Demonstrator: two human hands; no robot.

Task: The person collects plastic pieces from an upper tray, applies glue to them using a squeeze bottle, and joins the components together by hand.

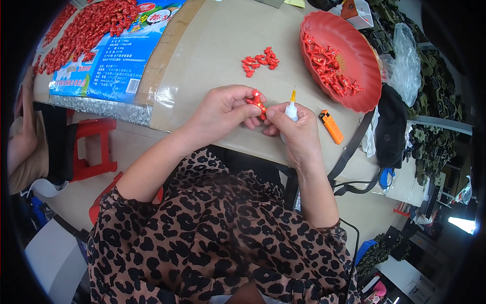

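Between the thumb and fingers of my left hand (pixel 225 109) is a small glossy red figurine (pixel 257 103), held over the near part of the table. My right hand (pixel 298 126) grips a white glue bottle (pixel 291 110) whose yellow needle tip points up. The right thumb and forefinger also meet the figurine's lower end. Beyond the hands lies a small heap of red pieces (pixel 260 62). To the right, a scalloped red bowl (pixel 367 76) holds many red figurines (pixel 329 66). An orange lighter (pixel 331 126) rests on the table beside my right hand.
Many red pieces (pixel 96 25) cover a blue printed sheet (pixel 109 76) at the far left. A clear plastic bag (pixel 406 63) and a black pouch (pixel 391 126) sit right of the bowl. Another person's arm (pixel 25 121) shows at the left, near a red stool (pixel 96 149).
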